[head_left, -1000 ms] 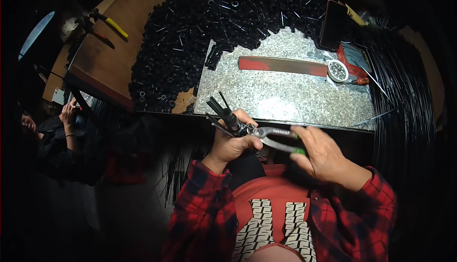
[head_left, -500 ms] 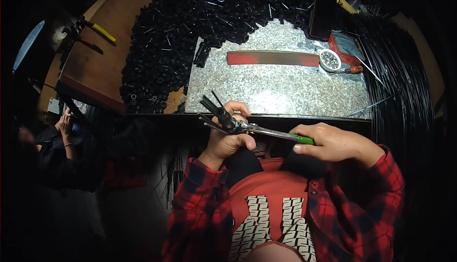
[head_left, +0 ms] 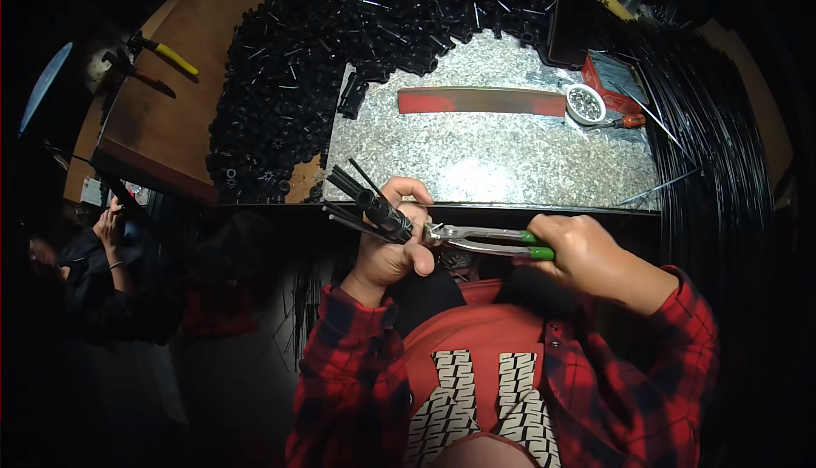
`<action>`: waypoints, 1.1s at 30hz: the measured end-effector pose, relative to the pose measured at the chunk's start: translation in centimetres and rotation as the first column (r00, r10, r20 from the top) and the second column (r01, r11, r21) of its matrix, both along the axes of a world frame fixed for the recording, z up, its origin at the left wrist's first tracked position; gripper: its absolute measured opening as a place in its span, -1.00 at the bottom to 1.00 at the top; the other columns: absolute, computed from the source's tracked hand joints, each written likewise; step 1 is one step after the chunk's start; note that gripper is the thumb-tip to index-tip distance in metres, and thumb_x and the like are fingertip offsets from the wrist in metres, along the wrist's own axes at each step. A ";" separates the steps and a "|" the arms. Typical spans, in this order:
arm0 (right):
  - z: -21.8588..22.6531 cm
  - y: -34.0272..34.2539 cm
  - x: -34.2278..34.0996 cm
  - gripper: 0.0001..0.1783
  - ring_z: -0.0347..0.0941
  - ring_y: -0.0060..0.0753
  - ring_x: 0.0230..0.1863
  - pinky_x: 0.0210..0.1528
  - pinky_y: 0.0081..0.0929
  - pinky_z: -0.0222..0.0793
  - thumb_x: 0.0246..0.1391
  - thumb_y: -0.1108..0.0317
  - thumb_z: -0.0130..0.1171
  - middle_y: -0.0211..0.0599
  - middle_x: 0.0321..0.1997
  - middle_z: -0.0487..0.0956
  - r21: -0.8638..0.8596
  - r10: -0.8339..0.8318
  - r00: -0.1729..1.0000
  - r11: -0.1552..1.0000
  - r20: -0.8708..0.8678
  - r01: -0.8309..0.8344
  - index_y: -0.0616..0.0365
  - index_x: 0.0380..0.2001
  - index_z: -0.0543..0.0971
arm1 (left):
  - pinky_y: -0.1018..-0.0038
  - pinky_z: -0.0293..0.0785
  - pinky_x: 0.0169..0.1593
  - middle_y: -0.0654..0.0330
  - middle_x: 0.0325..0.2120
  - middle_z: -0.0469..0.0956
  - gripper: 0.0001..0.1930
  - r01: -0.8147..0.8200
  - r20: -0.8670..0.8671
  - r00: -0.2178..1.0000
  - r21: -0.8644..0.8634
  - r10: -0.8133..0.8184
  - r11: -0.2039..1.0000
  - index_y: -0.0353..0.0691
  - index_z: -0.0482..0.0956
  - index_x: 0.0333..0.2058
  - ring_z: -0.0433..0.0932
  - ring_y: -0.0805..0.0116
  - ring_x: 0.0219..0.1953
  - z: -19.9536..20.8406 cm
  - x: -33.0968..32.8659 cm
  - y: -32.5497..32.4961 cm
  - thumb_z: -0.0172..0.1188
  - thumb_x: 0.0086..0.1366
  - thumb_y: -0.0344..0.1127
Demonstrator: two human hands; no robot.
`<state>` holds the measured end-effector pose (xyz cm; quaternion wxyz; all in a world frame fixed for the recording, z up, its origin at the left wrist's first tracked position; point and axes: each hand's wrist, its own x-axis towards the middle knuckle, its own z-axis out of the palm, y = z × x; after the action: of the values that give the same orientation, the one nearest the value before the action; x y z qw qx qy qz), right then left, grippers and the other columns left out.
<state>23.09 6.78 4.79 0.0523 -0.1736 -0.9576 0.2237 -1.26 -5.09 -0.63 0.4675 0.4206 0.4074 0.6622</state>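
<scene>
My left hand is closed around a black cylindrical part from which several thin black rods fan out to the upper left. Its thumb and index finger curl toward the jaws of the pliers. My right hand grips the green handles of metal pliers. The handles stand apart, and the jaws are at the lower end of the black part, beside my left fingers. Whether the jaws touch the part cannot be made out.
A heap of black parts covers the table's back and left. On the speckled board lie a red-brown strip, a white bowl of small metal pieces and a screwdriver. Long black rods lie right. Another person's hand shows left.
The pliers' handles have spread apart; they were closed together before. The jaws sit lower on the black part, which has shifted slightly left with my left hand.
</scene>
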 end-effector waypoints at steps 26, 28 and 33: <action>2.4 -0.4 0.0 -0.87 0.53 -0.13 -0.52 -0.50 -0.28 0.46 -0.10 0.44 0.04 -0.12 -0.51 0.50 0.360 0.013 0.992 0.931 0.122 -0.056 0.23 -0.41 0.40 | 0.62 0.14 -0.49 0.44 -0.72 0.19 -0.36 0.097 -0.009 0.995 0.013 -0.097 0.995 -0.06 0.09 -0.35 0.16 0.64 -0.67 -1.9 1.0 0.2 0.53 -0.10 -0.39; 2.0 -0.4 -0.3 -0.87 0.53 -0.04 -0.50 -0.47 -0.22 0.45 -0.01 0.41 0.08 -0.05 -0.51 0.52 0.287 0.001 0.993 0.957 0.120 -0.036 0.25 -0.41 0.41 | 0.63 0.15 -0.50 0.44 -0.71 0.22 -0.32 0.036 0.077 0.996 0.021 -0.037 0.999 -0.06 0.09 -0.33 0.18 0.64 -0.66 -1.6 1.0 0.2 0.57 -0.15 -0.26; 2.0 -1.3 -0.3 -0.75 0.51 -0.05 -0.54 -0.48 -0.29 0.39 0.17 0.28 0.13 -0.07 -0.56 0.53 -0.544 0.055 0.998 0.838 0.030 -0.030 0.26 -0.24 0.42 | 0.71 0.13 -0.50 0.47 -0.65 0.21 -0.24 -0.031 0.172 0.985 0.082 0.016 0.996 -0.08 0.10 -0.28 0.20 0.68 -0.60 -1.2 1.4 0.1 0.58 -0.27 -0.13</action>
<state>22.77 5.49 6.81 -0.0255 -0.1650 -0.8595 0.4831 0.14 -4.97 -1.85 0.4748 0.3767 0.3423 0.7180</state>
